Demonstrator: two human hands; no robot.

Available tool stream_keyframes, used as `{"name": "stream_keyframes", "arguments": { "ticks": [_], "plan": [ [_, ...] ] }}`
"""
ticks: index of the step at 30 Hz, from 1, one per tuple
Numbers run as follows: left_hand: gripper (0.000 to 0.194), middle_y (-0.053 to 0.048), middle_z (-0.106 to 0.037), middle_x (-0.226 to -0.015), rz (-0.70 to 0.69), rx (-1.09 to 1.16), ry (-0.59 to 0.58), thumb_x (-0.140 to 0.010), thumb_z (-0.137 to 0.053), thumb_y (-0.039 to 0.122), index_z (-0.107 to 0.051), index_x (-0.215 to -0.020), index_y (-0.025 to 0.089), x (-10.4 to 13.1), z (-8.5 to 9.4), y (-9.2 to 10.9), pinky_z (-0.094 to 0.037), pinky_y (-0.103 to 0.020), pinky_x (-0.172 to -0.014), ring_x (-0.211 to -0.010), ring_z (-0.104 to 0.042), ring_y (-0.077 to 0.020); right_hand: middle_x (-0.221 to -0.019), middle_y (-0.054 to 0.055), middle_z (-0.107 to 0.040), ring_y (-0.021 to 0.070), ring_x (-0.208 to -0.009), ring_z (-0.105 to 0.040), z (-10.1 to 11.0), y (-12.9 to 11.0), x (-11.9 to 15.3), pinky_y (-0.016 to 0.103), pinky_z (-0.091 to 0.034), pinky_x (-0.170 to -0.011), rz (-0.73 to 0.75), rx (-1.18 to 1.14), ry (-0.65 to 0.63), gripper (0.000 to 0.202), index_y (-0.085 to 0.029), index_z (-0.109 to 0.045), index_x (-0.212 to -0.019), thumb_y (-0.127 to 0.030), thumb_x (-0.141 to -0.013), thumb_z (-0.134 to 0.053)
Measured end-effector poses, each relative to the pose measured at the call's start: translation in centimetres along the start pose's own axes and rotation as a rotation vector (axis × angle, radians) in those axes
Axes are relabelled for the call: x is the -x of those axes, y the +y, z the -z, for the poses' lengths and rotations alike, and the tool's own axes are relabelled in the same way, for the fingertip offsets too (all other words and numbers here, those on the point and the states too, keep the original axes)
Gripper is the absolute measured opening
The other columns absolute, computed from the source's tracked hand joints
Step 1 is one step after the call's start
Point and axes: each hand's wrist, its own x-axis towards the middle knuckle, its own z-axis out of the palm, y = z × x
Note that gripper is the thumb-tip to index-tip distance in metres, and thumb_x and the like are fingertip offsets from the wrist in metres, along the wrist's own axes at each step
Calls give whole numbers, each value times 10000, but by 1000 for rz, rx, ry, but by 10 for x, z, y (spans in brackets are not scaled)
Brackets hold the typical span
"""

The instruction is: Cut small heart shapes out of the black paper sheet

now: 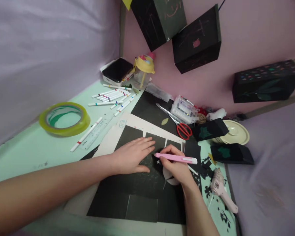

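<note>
A large sheet of black paper [108, 196] with cut slits lies over white paper on the desk. My left hand [135, 155] rests flat on its upper middle, fingers spread towards the right. In my right hand [174, 164] is a pink pen [175, 158], gripped between thumb and fingers, its tip at the black paper just right of my left fingertips. A small white star [158, 162] shows below the pen tip. Under my right hand a pale round piece [169, 176] is partly hidden.
Yellow-green tape roll [86, 123], white markers [113, 95] and a clear ruler [94, 134] lie left. Red-handled scissors [184, 130] and a yellow-lidded cup [144, 70] stand behind. Right are a glue gun [222, 190] and black scraps [225, 220]. Black boxes [199, 39] hang above.
</note>
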Motion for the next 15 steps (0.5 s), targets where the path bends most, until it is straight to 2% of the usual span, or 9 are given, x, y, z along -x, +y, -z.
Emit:
{"name": "stream_keyframes", "arguments": {
  "ticks": [7,15],
  "plan": [
    [778,-127,-338,-1526,-12,13,8,-844,-573,627,-440,-1403,102,0,1,-1,-159,-381,-1185,-1446,-232,-266,-647,-22,-586,129,-583,-505,0,11,1,235,-383,-535,62,27,-60,74,-205,-550,-705,-184,-752,-602],
    [765,-125,-340,-1525,-5,24,10,-847,-574,621,-445,-1399,107,2,-1,0,-150,-384,-1186,-1444,-236,-270,-671,-2,-624,150,-618,-557,0,10,2,247,-407,-550,68,68,-87,67,-206,-561,-701,-186,-754,-597]
  ]
}}
